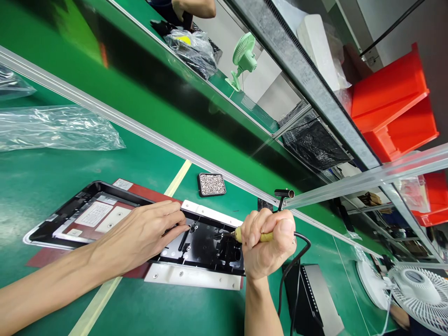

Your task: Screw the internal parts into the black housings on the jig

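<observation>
My left hand lies open, flat on the black panel on the green surface; right hand fists the yellow-handled iron, tip down inside the panel. Best keep the tip steady and the panel pinned. Glossy moulded plastic, matte metal brackets; joint itself probably hidden.

Green bench; black panel (white strips); yellow tool handle; red bins.
</observation>
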Available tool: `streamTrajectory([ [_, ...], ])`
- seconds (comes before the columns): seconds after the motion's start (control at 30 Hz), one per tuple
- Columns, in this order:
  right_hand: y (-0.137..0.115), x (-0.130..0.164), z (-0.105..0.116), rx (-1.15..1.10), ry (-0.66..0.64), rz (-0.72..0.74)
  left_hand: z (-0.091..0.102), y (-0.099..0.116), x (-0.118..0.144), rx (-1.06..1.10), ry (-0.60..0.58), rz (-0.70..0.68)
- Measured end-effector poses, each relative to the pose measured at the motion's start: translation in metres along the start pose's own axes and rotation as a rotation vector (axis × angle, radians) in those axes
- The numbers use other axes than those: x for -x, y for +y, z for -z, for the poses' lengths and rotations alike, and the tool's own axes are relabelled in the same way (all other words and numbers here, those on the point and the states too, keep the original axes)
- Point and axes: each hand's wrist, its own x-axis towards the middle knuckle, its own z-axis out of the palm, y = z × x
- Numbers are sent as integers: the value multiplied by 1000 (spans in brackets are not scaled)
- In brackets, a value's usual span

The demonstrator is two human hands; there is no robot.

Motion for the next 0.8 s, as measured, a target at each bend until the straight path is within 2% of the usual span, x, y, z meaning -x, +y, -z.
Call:
streamTrajectory([
  [0.8, 1, -1, -2, 33, -12, 34, 3, 2, -3, 40, 18, 19],
])
